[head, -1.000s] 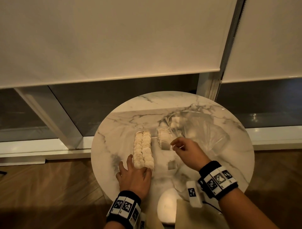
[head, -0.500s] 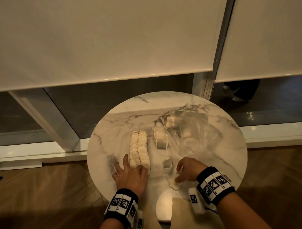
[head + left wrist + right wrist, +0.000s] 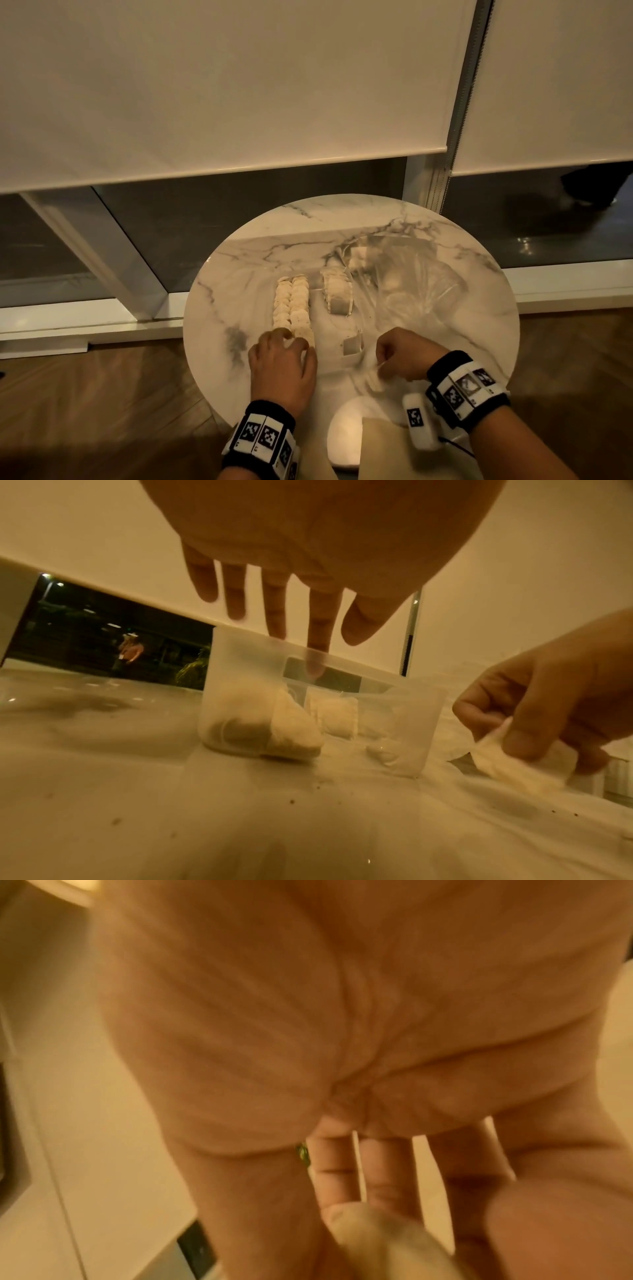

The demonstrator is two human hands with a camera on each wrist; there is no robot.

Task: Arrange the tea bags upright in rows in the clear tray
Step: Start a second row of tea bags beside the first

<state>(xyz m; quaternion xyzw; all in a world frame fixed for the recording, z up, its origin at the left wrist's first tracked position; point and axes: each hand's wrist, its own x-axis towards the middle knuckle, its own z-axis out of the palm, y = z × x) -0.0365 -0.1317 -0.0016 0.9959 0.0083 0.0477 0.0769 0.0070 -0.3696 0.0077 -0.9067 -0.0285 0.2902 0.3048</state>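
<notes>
Between right hand (image 3: 551, 696) fingertips, tea bag (image 3: 514, 767)

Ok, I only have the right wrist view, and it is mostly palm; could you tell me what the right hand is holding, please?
Observer: The right hand pinches one tea bag near the front edge of the table, outside the clear tray.
Operator: Thank you. What is the left hand doing?
Observer: The left hand has straight fingers resting at the near end of the two full rows.
Operator: And where is there room?
Observer: The third row is short, with a lone bag standing nearer and a gap between them.
</notes>
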